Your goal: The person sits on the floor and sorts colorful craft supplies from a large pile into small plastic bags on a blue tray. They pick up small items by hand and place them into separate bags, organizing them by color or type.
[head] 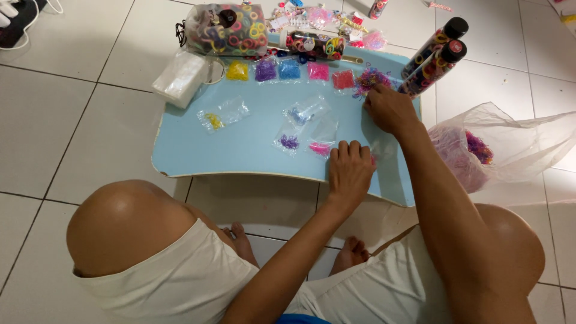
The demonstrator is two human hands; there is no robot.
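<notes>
**Q:** Two hands on that blue lap table (192, 150), what's each one got?

**A:** Nearest, left hand (350, 170) lies knuckles-up, fingers curled, pressing a small clear bag (379, 155) at about 5 o'clock. Can't tell if it's pinching it.

**Q:** And further out?

**A:** Right hand (390, 110) at 2 o'clock, fingertips bunched in the mixed pile of tiny elastic bands (371, 78). Beyond that, colour-sorted bagged piles (289, 69) run along the 12 o'clock edge.

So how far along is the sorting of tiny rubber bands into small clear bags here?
Four small clear bags on the light blue tray already hold yellow, blue, purple and pink bands. The right hand picks at the mixed-colour band pile; the left hand presses a bag flat. Five single-colour piles along the back edge remain.
</notes>
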